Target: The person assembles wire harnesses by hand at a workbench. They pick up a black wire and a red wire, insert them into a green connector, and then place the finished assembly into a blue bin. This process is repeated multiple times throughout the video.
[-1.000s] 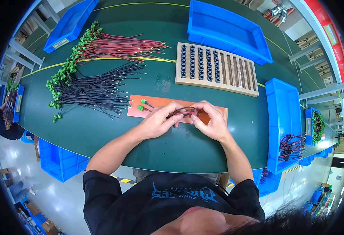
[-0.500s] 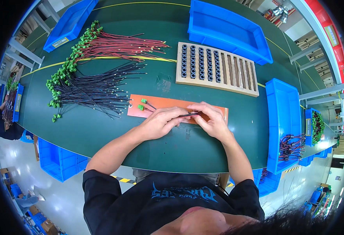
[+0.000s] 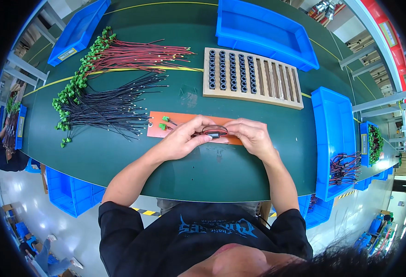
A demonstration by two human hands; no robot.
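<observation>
Over an orange board (image 3: 155, 132), my left hand (image 3: 186, 140) is closed on a short black cylindrical core (image 3: 215, 135), its thumb pressed on the near end. A loop of black and red wire (image 3: 218, 126) curves above the core. My right hand (image 3: 253, 135) is closed on the loop's right side, fingertips pinched together; the wire tips are hidden. Two green connectors (image 3: 165, 118) lie on the board's left part, and leads from them run under my left hand.
Red wires (image 3: 143, 54) and black wires (image 3: 115, 104) with green connectors lie at left. A wooden rack (image 3: 253, 99) holds rows of black cores. Blue bins (image 3: 267, 27) stand far off, and another bin (image 3: 323, 138) at right holds finished-looking wire bundles (image 3: 344, 170).
The wire between my hands has turned into a visible loop, and the black core now shows at my left thumb. My right hand has shifted slightly right.
</observation>
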